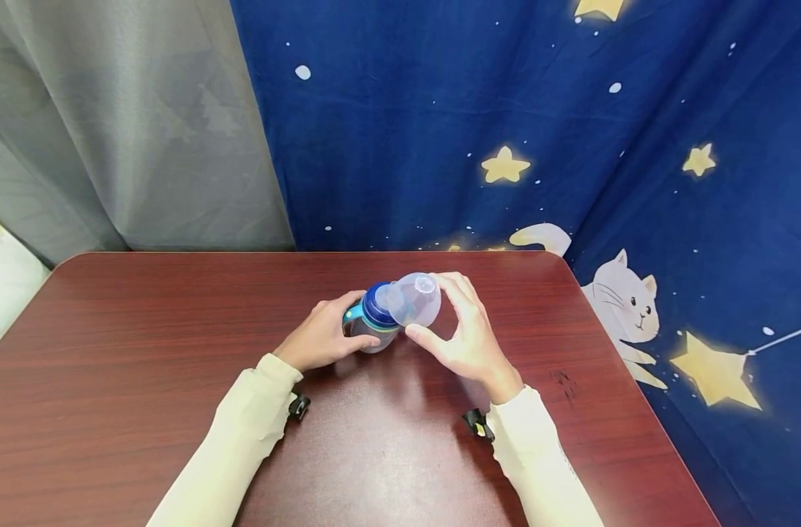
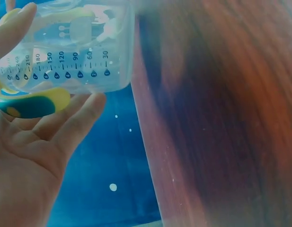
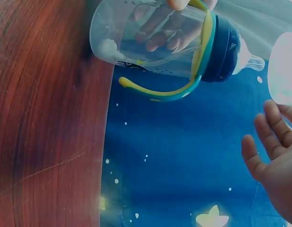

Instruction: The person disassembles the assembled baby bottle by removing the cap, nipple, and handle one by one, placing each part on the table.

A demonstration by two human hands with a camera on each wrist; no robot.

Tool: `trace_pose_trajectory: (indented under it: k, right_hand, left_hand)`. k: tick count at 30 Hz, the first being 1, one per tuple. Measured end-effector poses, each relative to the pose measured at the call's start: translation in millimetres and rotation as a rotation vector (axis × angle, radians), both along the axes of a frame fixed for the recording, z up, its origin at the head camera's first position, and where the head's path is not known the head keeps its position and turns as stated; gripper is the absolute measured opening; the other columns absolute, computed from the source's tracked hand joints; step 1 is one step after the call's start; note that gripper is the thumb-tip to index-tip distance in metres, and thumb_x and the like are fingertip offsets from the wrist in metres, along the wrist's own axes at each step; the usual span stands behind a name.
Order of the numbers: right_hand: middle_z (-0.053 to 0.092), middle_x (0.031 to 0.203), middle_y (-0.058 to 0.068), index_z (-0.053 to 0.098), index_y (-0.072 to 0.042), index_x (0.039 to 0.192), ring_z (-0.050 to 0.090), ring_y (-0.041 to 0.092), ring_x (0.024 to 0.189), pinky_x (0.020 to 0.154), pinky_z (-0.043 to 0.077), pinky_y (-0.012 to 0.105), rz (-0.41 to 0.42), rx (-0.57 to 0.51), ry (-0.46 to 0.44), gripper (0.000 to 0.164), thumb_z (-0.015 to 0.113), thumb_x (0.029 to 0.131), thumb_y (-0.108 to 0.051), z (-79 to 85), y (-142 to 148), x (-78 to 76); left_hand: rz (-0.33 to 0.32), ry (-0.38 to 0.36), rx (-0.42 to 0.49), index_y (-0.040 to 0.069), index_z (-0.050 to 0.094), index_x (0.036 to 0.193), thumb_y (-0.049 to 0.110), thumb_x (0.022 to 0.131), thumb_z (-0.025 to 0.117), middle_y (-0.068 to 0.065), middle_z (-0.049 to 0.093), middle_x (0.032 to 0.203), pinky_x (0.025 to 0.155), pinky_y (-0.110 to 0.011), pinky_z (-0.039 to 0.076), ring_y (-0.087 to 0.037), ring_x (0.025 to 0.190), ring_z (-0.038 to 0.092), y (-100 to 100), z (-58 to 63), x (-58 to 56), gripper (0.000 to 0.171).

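My left hand (image 1: 323, 334) grips a clear baby bottle (image 3: 146, 35) that stands upright, with thumb and fingers on either side of its body. The bottle has a dark blue collar (image 3: 222, 49), a clear teat (image 3: 253, 62) and curved teal-and-yellow handles (image 3: 160, 96). Measuring marks (image 2: 65, 66) run along its side in the left wrist view. A translucent dome cap (image 1: 415, 301) is pinched between thumb and fingers of my right hand (image 1: 469, 338). The cap is off the bottle, just right of the teat in the head view.
Under both hands lies a reddish-brown wooden table (image 1: 143, 329) with rounded far corners. Behind it hang a grey curtain (image 1: 157, 146) and a blue curtain (image 1: 407, 146) with stars and a white cat. Small black devices (image 1: 299, 407) sit at both wrists.
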State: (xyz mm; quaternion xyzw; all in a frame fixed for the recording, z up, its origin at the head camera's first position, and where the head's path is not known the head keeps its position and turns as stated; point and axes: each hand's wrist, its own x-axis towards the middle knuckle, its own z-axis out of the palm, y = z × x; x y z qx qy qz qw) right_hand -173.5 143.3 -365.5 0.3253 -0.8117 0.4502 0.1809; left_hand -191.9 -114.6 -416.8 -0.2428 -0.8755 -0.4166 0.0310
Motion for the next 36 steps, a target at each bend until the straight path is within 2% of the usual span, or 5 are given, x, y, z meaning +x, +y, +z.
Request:
trace_pose_trajectory:
  k: [5,14,25,30,36]
  right_hand:
    - [0.059,0.12,-0.002,0.06,-0.016,0.13,0.053,0.016,0.115,0.099,0.042,0.043,0.04,0.022,-0.015,0.065,0.086,0.072,-0.028,-0.8,1.0,0.1]
    - [0.06,0.115,-0.01,0.064,-0.02,0.123,0.05,0.01,0.11,0.089,0.046,0.039,0.065,0.153,-0.037,0.062,0.087,0.068,-0.036,-8.6,0.3,-2.7]
    - [0.06,0.105,-0.011,0.066,-0.018,0.119,0.049,0.009,0.106,0.089,0.044,0.039,0.057,0.339,-0.068,0.06,0.084,0.07,-0.046,-32.9,-0.1,-5.3]
    - [0.061,0.105,-0.01,0.066,-0.017,0.119,0.049,0.01,0.108,0.092,0.042,0.04,0.056,0.435,-0.093,0.06,0.083,0.072,-0.049,-45.1,-1.6,-7.8]
    - [0.061,0.107,-0.005,0.066,-0.013,0.119,0.05,0.015,0.108,0.094,0.041,0.043,0.067,0.521,-0.12,0.061,0.082,0.073,-0.05,-50.2,-5.0,-9.1]
  left_hand:
    - [0.047,0.011,-0.006,0.01,0.055,0.135,0.033,0.077,0.087,-0.002,0.07,0.114,0.09,-0.04,0.052,-0.017,0.098,0.066,-2.8,3.3,-0.9,0.07]
    - [0.138,-0.006,-0.026,0.01,0.051,0.139,0.036,0.079,0.085,-0.007,0.067,0.121,0.091,-0.047,0.052,-0.025,0.104,0.064,-10.9,11.9,0.3,0.074]
    - [0.161,0.016,0.003,0.009,0.05,0.14,0.036,0.08,0.084,-0.007,0.066,0.123,0.095,-0.052,0.047,-0.027,0.108,0.061,-14.3,15.4,-0.4,0.074]
    - [0.153,0.029,0.018,0.01,0.05,0.139,0.035,0.08,0.084,-0.006,0.066,0.123,0.094,-0.05,0.049,-0.026,0.108,0.062,-15.3,15.7,-1.1,0.073]
    - [0.145,0.034,0.023,0.01,0.05,0.139,0.036,0.08,0.084,-0.007,0.066,0.123,0.094,-0.05,0.05,-0.026,0.109,0.063,-16.3,17.3,-1.8,0.073]
